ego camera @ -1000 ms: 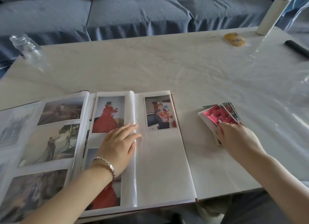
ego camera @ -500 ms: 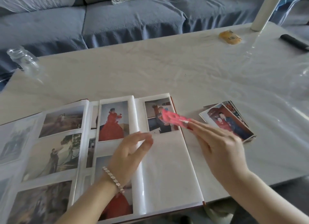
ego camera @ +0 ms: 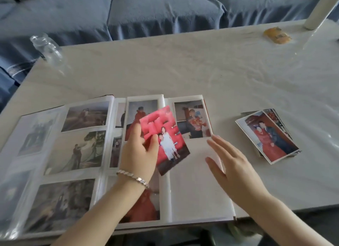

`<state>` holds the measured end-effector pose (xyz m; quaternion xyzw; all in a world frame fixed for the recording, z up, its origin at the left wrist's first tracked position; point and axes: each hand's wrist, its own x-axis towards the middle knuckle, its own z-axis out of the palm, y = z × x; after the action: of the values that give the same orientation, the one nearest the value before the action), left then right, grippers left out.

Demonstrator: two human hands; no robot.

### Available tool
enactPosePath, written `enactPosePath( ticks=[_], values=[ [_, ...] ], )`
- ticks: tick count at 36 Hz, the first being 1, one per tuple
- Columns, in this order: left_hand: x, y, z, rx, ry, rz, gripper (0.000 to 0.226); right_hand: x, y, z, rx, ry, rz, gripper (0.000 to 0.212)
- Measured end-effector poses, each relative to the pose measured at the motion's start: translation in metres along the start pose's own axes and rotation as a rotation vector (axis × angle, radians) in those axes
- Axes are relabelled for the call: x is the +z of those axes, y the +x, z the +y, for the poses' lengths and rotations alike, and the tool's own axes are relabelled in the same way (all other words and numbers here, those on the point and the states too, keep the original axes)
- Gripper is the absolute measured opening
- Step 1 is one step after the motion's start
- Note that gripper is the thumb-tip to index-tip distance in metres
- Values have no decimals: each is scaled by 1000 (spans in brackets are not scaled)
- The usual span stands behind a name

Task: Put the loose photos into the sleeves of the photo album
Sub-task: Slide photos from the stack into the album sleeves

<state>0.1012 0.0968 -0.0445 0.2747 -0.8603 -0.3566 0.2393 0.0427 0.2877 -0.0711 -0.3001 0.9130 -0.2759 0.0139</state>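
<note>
Photo (ego camera: 166, 135) between fingers (ego camera: 136, 133) of left hand (ego camera: 139, 154)

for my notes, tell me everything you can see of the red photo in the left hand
The red photo is a rectangular print, held portrait with its top leaning left. It shows two figures, one in white, before a red backdrop. The left hand pinches its left edge, thumb on the front, over the open album, not in a sleeve.
</note>
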Motion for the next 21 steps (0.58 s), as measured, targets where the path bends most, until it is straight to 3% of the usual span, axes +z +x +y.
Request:
enactPosePath(
  ticks=[3, 5, 14, 21],
  values=[
    [-12, -2, 0, 82, 84, -16, 56, -5, 1, 9, 150, 7, -134, 54],
    [-19, -3, 1, 138, 152, -45, 66, -2, 2, 12, 204, 4, -199, 56],
    [-33, -8, 3, 337, 286, -174, 70, 15, -1, 5, 230, -40, -217, 55],
    [-31, -8, 13, 512, 446, -140, 52, 16, -2, 6, 237, -40, -205, 55]
  ],
)
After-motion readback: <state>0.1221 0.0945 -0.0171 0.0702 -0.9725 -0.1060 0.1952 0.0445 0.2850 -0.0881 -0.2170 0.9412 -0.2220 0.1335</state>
